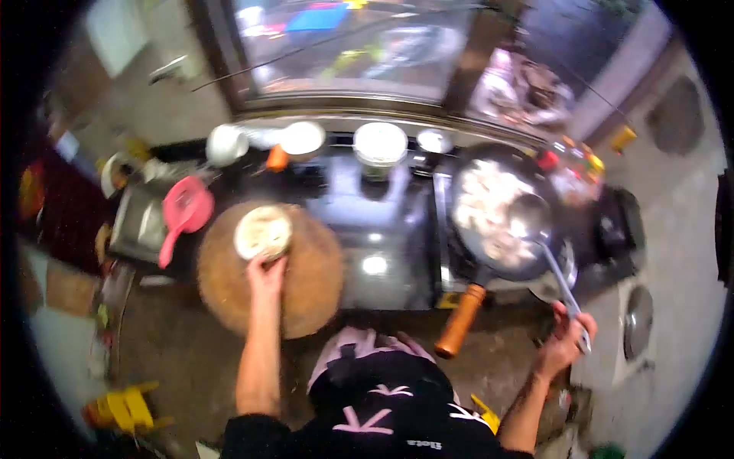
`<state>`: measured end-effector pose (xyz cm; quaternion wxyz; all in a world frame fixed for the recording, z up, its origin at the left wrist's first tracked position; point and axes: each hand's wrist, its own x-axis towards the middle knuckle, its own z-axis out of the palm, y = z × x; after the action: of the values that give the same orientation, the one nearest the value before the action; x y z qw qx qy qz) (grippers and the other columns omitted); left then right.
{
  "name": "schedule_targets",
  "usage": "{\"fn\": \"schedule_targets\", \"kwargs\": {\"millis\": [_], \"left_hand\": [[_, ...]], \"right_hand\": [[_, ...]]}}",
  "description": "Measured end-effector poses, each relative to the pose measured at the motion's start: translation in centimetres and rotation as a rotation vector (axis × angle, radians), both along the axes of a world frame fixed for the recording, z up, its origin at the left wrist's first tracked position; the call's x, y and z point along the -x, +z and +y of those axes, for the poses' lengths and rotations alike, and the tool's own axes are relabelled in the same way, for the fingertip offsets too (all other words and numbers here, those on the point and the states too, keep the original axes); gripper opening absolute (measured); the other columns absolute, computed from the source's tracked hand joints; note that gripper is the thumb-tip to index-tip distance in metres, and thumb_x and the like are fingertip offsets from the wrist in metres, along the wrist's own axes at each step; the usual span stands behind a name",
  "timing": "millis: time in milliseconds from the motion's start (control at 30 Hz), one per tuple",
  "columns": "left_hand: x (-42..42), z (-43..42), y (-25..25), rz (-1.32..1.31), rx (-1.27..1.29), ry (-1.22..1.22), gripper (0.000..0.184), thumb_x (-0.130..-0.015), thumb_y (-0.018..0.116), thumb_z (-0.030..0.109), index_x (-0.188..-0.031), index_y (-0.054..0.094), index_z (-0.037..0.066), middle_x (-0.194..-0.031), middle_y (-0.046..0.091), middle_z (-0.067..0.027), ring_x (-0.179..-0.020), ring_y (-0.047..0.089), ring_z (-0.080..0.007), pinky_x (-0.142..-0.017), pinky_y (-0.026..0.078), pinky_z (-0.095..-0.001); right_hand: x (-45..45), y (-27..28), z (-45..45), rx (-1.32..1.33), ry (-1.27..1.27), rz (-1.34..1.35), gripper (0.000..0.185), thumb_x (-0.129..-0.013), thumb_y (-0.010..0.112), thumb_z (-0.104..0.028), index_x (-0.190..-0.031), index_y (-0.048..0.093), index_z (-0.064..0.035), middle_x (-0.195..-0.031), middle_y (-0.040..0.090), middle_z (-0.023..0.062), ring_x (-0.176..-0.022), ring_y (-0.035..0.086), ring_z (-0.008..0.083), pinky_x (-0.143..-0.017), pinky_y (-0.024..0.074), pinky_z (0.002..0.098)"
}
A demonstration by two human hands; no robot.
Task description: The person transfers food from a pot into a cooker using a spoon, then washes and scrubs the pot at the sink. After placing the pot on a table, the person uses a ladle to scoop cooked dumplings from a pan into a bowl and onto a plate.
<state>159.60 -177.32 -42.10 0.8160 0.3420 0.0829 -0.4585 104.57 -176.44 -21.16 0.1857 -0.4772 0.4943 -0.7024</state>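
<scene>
My left hand (265,271) is closed on the near rim of a round bowl (248,229) with pale contents. That bowl is over a round wooden chopping board (310,275); whether it rests on the board I cannot tell. On the right, my right hand (563,342) grips the handle of a metal ladle (564,283). The ladle's round head lies in a dark wok (489,249), among whitish pieces of food (489,195). The wok stands on the stove, its wooden handle (461,321) pointing towards me.
A pink dipper (187,205) lies over the sink (130,229) at left. White bowls (303,139) and a lidded container (380,145) line the back of the black counter (375,229). Bottles (573,172) stand behind the wok. A yellow stool (126,409) is on the floor.
</scene>
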Motion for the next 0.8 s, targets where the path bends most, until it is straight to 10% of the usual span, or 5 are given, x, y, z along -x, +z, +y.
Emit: {"fn": "schedule_targets", "kwargs": {"millis": [133, 367, 533, 800], "left_hand": [[1.4, 1.1, 1.3, -0.006, 0.068, -0.013, 0.056, -0.082, 0.054, 0.004, -0.136, 0.039, -0.003, -0.134, 0.047, -0.021, -0.127, 0.044, -0.0352, -0.111, 0.035, -0.0524], [6.0, 5.8, 1.4, -0.064, -0.322, -0.23, 0.014, -0.088, 0.066, 0.016, -0.087, 0.056, 0.005, -0.088, 0.062, -0.0089, -0.096, 0.063, -0.0287, -0.086, 0.055, -0.0419], [9.2, 5.6, 3.2, -0.117, -0.362, -0.37, 0.011, -0.089, 0.064, 0.016, -0.09, 0.056, 0.009, -0.086, 0.063, -0.0079, -0.078, 0.066, -0.0254, -0.065, 0.057, -0.0349], [11.0, 11.1, 5.3, -0.16, -0.287, -0.331, 0.012, -0.092, 0.061, 0.022, -0.092, 0.056, 0.011, -0.082, 0.064, -0.0063, -0.07, 0.065, -0.0226, -0.058, 0.054, -0.0323]], "right_hand": [[-0.6, 2.0, 1.1, 0.076, -0.082, 0.423, 0.011, -0.088, 0.047, 0.0, -0.097, 0.05, -0.0044, -0.093, 0.066, 0.0107, -0.086, 0.052, 0.0192, -0.083, 0.0429, 0.0321], [-1.1, 3.8, 4.2, 0.137, 0.263, 0.747, 0.018, -0.075, 0.056, 0.009, -0.089, 0.061, 0.0004, -0.095, 0.064, 0.017, -0.085, 0.067, 0.0297, -0.073, 0.0522, 0.035], [-3.4, 4.4, 4.6, -0.015, 0.397, 1.077, 0.039, -0.062, 0.064, 0.009, -0.099, 0.062, -0.0004, -0.102, 0.061, 0.0194, -0.088, 0.064, 0.0344, -0.072, 0.0546, 0.0384], [-4.1, 0.8, 1.5, 0.019, 0.515, 1.249, 0.029, -0.073, 0.063, 0.002, -0.101, 0.061, -0.0036, -0.095, 0.055, 0.0146, -0.087, 0.061, 0.0321, -0.071, 0.0535, 0.0366]]}}
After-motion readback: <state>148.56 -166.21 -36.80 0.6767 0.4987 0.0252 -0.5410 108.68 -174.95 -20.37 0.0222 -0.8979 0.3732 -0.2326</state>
